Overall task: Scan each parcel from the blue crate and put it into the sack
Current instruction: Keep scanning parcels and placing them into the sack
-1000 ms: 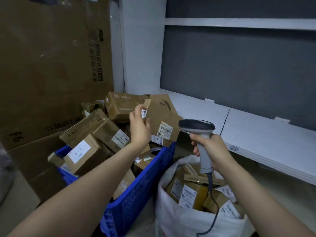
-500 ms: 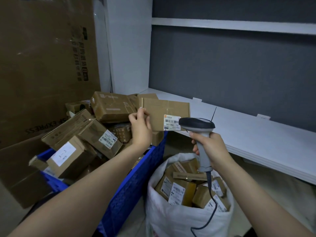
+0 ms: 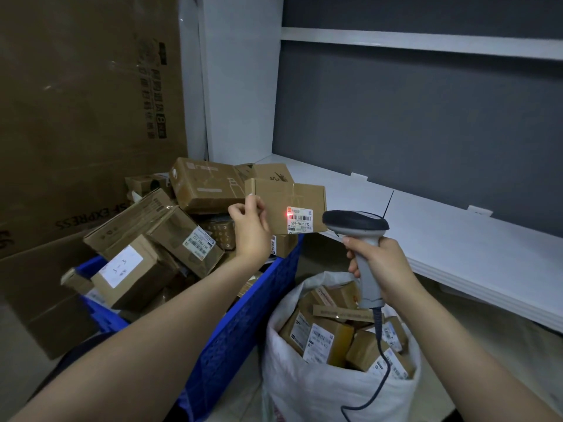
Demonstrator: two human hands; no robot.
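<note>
Right of the left hand (image 3: 249, 226), the parcel (image 3: 286, 199) is held with its long axis level, its label (image 3: 300, 220) facing the scanner (image 3: 355, 222). That hand pinches its left end above the crate (image 3: 243, 324). The right hand (image 3: 384, 266) grips the scanner's handle over the sack (image 3: 320, 397).

Parcel sorting room, labelled cartons (image 3: 195, 190) heaped in crate (image 3: 243, 324), SF Express box (image 3: 76, 117), white shelving (image 3: 457, 233)

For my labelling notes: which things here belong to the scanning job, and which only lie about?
Job: brown cardboard parcel in left hand; grey handheld scanner in right hand; blue plastic crate; white woven sack.
Lying about: tall brown cardboard carton; white board shelf.
</note>
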